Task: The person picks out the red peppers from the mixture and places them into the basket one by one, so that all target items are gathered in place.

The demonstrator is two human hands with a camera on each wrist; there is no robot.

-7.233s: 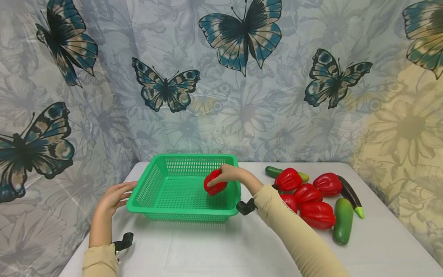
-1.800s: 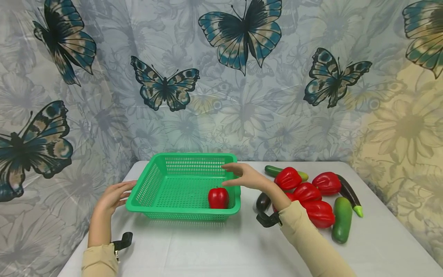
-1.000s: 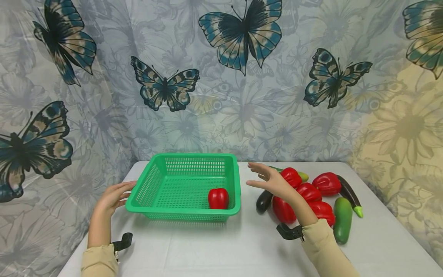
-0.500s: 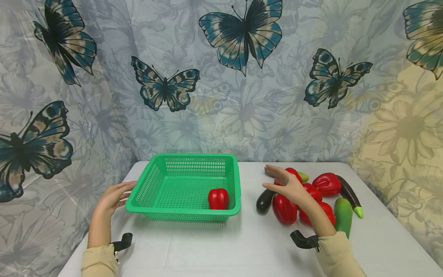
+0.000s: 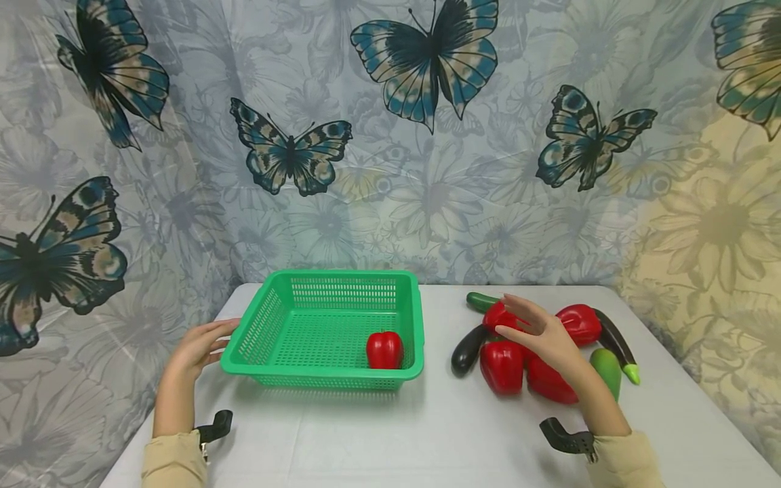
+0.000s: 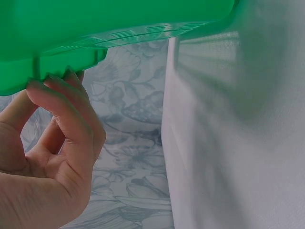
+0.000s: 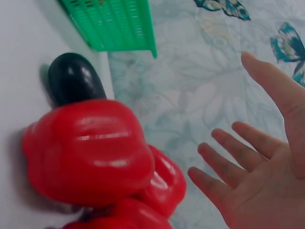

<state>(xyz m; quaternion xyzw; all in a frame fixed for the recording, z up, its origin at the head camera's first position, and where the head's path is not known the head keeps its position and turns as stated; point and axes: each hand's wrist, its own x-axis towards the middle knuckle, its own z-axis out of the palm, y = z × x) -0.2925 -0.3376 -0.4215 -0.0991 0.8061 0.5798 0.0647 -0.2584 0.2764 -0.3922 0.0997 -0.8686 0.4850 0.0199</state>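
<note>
Rectangular green plastic basket (image 5: pixel 323 372), perforated walls, smooth rim, sits upright on white table (image 5: pixel 342 440). Glossy, lobed red bell pepper (image 5: pixel 384 350) stands inside at 4 o'clock, stem up. Left hand (image 5: pixel 196 346) is at basket's 9 o'clock, loosely bent fingers touching rim. Right hand (image 5: pixel 554 339), at 3 o'clock, fingers spread, gripping nothing, hovers above shiny pile of red peppers (image 5: pixel 502 367); glossy blackish oblong eggplant (image 5: pixel 468 351) lies at their 9 o'clock.

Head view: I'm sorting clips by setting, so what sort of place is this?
Probably a small staged tabletop set: butterfly-print sheeting stands behind a white table, which holds a green basket and, to its right, red peppers.
</note>
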